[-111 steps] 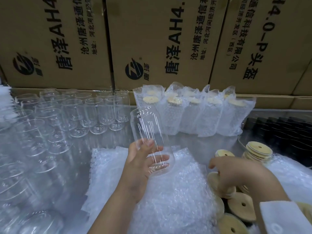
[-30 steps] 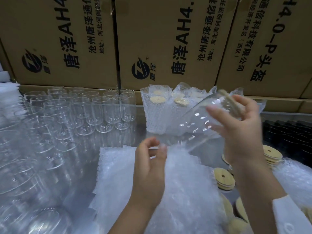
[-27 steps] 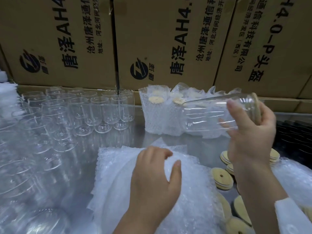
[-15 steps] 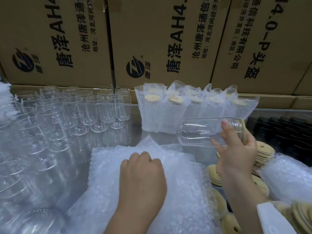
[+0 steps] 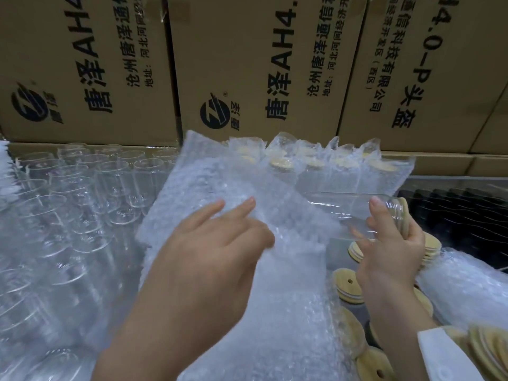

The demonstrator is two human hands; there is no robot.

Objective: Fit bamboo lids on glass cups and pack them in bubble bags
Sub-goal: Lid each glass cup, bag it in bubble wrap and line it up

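Holding a lidded glass cup [image 5: 343, 213] sideways over the right half of the table [image 5: 123, 251], a person's R hand [image 5: 390, 257] wraps thumb & fingers round the cup's mouth end, where the bamboo lid [image 5: 404, 215] sits pushed on. The L hand [image 5: 209, 259] has a bubble bag [image 5: 209, 182] raised above the pile of bags [image 5: 288, 312] at the table's front edge. It pinches the film btw. thumb & curled fingers, w/ index & middle finger lying straighter on top. The cup's base meets the bag's right edge. Whether it is inside the bag's mouth can't be told, as film & glass are both clear.

The cup looks thin-walled, stiff & smooth, so it is prob. slippery & easy to break. A hold near the lid end should keep the lid seated & leave the base free to lead into the bag. The bag looks light, floppy & likely to cling to itself. It is best taken at the mouth by one layer only, so that it gapes.

Packed cups [image 5: 343, 171] stand in a row along the table's back edge, in front of cartons [image 5: 261, 64]. Bare glasses [image 5: 82, 188] crowd the back-left corner & left edge. Loose lids [image 5: 347, 287] lie stacked toward the front-right, just beside the R hand.
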